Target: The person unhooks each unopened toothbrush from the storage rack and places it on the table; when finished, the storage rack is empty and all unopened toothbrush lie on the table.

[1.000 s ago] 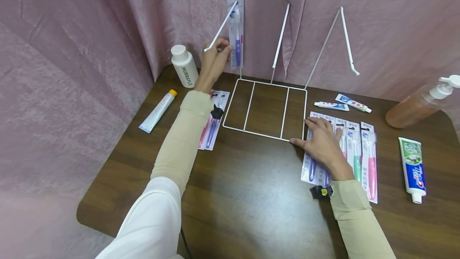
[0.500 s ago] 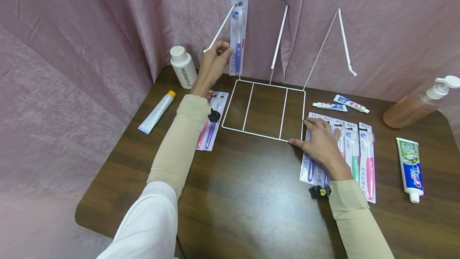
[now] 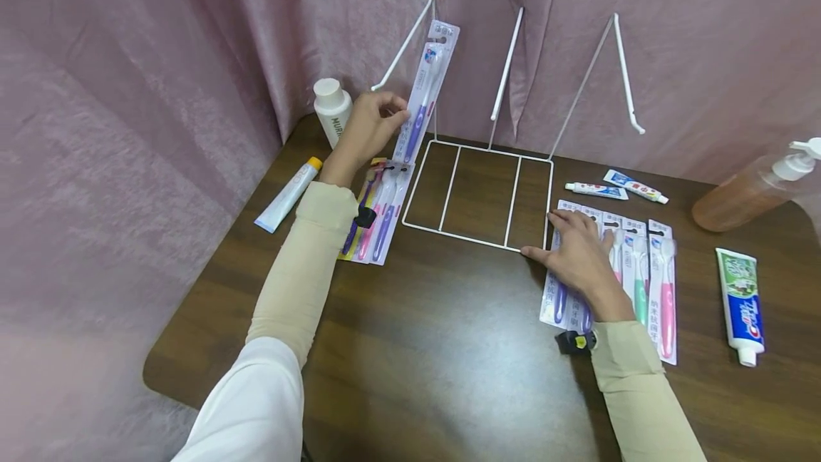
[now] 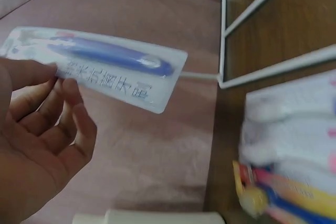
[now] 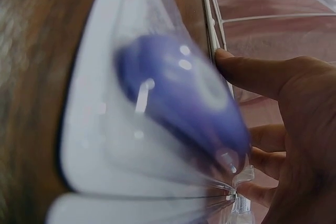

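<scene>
My left hand (image 3: 374,120) pinches the edge of a packaged toothbrush (image 3: 421,102) with a purple handle, between thumb and forefinger. The pack slants, its top leaning right, beside the left hook arm (image 3: 404,41) of a white wire rack (image 3: 474,237); its hanging hole is off the arm. In the left wrist view the toothbrush pack (image 4: 121,66) shows its purple handle end. At the rack's front right corner my right hand (image 3: 580,262) grips the wire, thumb on the front bar and forefinger at the side bar. Under that hand lies a row of toothbrush packs (image 3: 641,269).
More toothbrush packs (image 3: 385,216) lie left of the rack. Near them are a white bottle (image 3: 332,109) and an orange-capped tube (image 3: 288,194). On the right sit two small toothpaste tubes (image 3: 596,191), a larger toothpaste tube (image 3: 740,301) and a pump bottle (image 3: 737,194). A pink curtain (image 3: 256,34) hangs behind.
My left hand has brought the toothbrush pack down and towards me, off the left hook arm, and the pack has tilted to the right. My right hand stays at the rack's corner.
</scene>
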`<state>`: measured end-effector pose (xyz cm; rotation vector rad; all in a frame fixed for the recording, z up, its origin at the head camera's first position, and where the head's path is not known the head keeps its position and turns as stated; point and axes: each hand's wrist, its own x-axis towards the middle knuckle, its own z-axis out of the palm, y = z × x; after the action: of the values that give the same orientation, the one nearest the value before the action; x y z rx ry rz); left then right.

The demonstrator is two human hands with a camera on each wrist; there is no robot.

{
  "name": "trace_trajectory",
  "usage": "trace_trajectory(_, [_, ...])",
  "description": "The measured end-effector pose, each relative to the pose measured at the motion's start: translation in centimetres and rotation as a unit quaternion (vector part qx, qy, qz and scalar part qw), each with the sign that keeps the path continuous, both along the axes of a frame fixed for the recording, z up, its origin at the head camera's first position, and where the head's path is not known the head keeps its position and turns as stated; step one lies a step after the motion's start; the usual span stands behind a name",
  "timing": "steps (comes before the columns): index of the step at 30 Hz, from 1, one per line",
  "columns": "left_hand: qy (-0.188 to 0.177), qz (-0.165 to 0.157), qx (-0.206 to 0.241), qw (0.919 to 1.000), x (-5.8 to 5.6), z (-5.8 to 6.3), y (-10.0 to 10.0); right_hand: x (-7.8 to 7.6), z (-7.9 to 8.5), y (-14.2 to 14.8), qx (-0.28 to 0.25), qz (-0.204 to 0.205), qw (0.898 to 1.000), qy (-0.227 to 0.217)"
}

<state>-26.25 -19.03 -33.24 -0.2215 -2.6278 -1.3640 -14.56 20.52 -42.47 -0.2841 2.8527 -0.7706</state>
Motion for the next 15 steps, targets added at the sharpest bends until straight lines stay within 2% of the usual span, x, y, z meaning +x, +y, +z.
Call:
trace_trajectory(4, [-0.038, -0.008, 0.014, 0.9992, 1.6, -0.9, -1.4, -0.2, 0.1, 0.3, 0.001, -0.002, 1.0, 0.002])
trace_trajectory(9, [-0.084, 0.011, 0.025, 0.9961, 3.8, -2.7, -3.3, -0.5, 0.1, 0.5, 0.003, -0.005, 1.0, -0.002])
trace_trajectory(15, [-0.12, 0.041, 0.026, 0.9916, 6.6, -4.4, -5.6, -0.7, 0.3, 0.9, 0.015, 0.001, 1.0, -0.008])
